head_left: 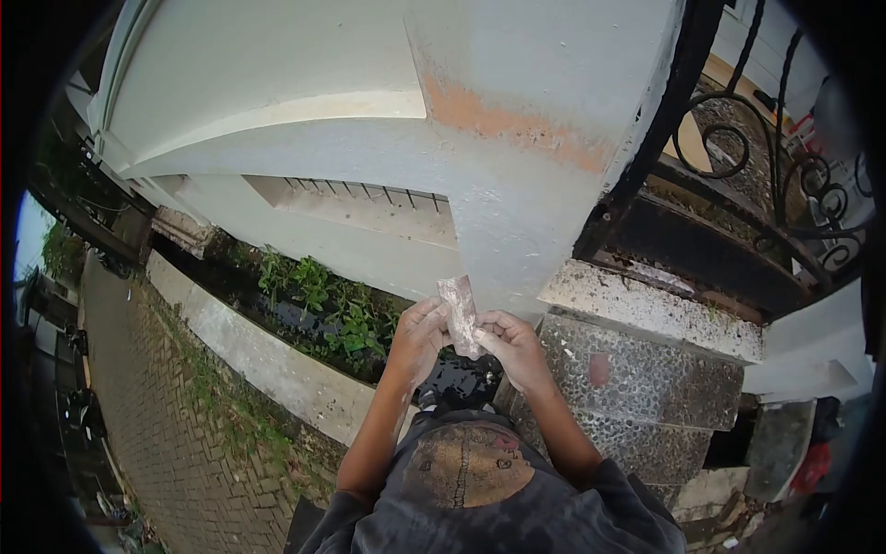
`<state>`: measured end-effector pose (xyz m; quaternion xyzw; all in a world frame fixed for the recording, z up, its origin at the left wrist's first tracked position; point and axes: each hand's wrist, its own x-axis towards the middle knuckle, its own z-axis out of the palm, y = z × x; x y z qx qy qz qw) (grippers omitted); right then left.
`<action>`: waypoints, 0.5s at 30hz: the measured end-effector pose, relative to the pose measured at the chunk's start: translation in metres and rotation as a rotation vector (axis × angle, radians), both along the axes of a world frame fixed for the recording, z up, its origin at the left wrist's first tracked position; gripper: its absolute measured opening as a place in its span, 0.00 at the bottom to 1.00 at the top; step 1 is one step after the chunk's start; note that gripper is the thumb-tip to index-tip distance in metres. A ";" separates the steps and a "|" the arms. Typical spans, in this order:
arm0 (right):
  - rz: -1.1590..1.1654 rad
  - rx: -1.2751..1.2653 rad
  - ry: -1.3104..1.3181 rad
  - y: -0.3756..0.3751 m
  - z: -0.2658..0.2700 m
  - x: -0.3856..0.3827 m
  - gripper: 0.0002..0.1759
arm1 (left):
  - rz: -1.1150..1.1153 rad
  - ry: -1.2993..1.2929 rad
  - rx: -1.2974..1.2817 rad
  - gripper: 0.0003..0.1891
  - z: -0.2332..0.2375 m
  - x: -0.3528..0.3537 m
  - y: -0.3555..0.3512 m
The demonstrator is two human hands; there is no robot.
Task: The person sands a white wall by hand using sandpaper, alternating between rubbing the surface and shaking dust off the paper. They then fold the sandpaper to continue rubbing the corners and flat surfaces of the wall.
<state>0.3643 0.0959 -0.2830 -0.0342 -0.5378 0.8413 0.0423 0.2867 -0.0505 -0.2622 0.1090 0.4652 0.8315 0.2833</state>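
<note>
Between my two hands is a small rectangular strip (460,314), whitish and dusty with reddish-brown patches, perhaps folded sandpaper. My left hand (421,340) pinches its left edge, fingers bent. At its lower right edge, my right hand (509,346) grips it between thumb and fingers. Pale dust coats both hands. Behind them rises a white wall (503,222) with an orange-brown scraped patch (508,125) higher up.
A black iron gate (711,231) stands at the right above a speckled white sill (646,309). Pebbled steps (628,369) lie below it. Left of me, a ditch with green plants (318,295) runs beside a concrete curb (249,337) and a brick-paved road (166,397).
</note>
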 end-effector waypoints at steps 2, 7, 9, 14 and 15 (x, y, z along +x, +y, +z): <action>0.011 0.018 0.005 0.002 -0.007 0.002 0.10 | -0.061 0.011 -0.077 0.13 -0.001 0.001 -0.003; 0.090 0.218 -0.030 0.010 -0.017 0.004 0.12 | -0.131 0.057 -0.298 0.13 -0.009 -0.001 -0.009; 0.135 0.343 -0.041 0.016 -0.015 0.002 0.13 | -0.097 0.060 -0.294 0.13 -0.016 0.000 -0.011; -0.047 0.910 0.188 0.060 0.047 -0.017 0.21 | 0.047 0.059 -0.270 0.13 -0.028 0.000 -0.013; -0.109 0.970 0.239 0.070 0.070 -0.023 0.21 | 0.065 0.052 -0.266 0.13 -0.030 -0.001 -0.014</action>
